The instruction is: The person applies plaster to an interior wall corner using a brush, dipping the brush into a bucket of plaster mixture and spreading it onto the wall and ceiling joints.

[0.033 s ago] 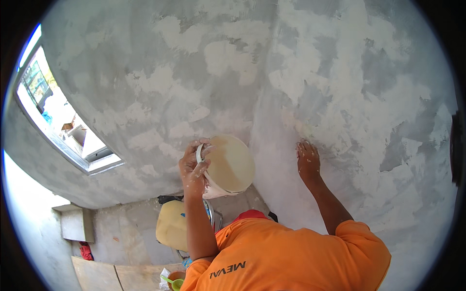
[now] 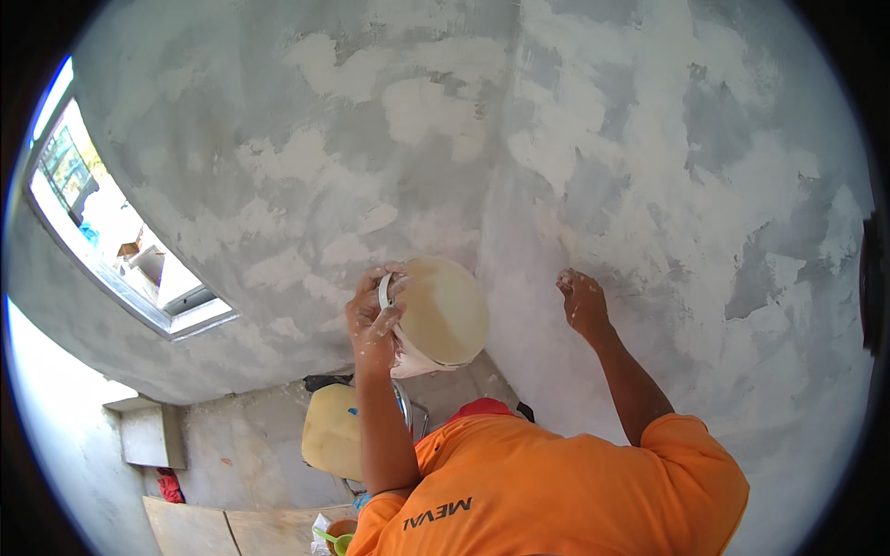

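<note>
From the middle of our view, we see one window (image 2: 116, 227) just past nine o'clock, a tiny bit lower than before. At eight o'clock there is one red cloth (image 2: 170, 485). Two tan boards (image 2: 278, 531) lie between seven and eight. At seven we count one yellow seat (image 2: 332, 433) and, below it, one green scoop (image 2: 326, 536) by one brown bowl (image 2: 346, 526).

Our left hand (image 2: 373, 324) is at eight o'clock, close to the middle. It holds one white bucket (image 2: 447, 315) by its left edge, with one white handle (image 2: 384, 290) at the fingers, same as before. The bucket is in the middle, in front of two patchy walls (image 2: 324, 167), and has hardly moved.

One orange shirt (image 2: 565, 482) fills five o'clock. Our right hand (image 2: 585, 304) is just past three. Earlier its fingers pointed up at the wall. Now they are curled in, bunched toward ten o'clock. The hand is narrow, and we cannot tell if it pinches anything small.
</note>
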Demonstrator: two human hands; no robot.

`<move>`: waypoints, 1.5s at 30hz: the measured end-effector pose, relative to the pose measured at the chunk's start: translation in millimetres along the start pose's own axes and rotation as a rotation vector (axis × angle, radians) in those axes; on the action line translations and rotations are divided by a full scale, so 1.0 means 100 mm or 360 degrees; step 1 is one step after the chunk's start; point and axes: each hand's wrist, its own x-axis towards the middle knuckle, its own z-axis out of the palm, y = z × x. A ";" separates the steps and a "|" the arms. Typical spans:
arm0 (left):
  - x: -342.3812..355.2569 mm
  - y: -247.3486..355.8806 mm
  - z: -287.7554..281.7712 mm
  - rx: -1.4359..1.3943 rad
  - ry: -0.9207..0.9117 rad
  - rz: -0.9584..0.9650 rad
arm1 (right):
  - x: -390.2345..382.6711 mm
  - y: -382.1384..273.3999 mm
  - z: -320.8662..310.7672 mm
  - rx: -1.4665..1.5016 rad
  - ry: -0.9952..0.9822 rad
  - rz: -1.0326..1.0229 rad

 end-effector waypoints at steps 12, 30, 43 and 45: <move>-0.02 -0.19 0.08 0.0136 -0.0355 0.0235 | -0.17 -1.12 -1.45 0.1645 0.0208 -0.0283; -0.11 -0.13 0.41 0.0032 -0.0393 0.0403 | -0.38 -1.47 -0.80 0.0858 -0.0688 -0.0582; -0.19 0.12 0.56 0.0226 -0.0630 0.0524 | -0.55 -1.46 -0.78 0.0781 -0.0808 -0.0633; -0.19 0.16 0.56 0.0284 -0.0723 0.0520 | -0.56 -1.46 -0.78 0.0789 -0.0800 -0.0632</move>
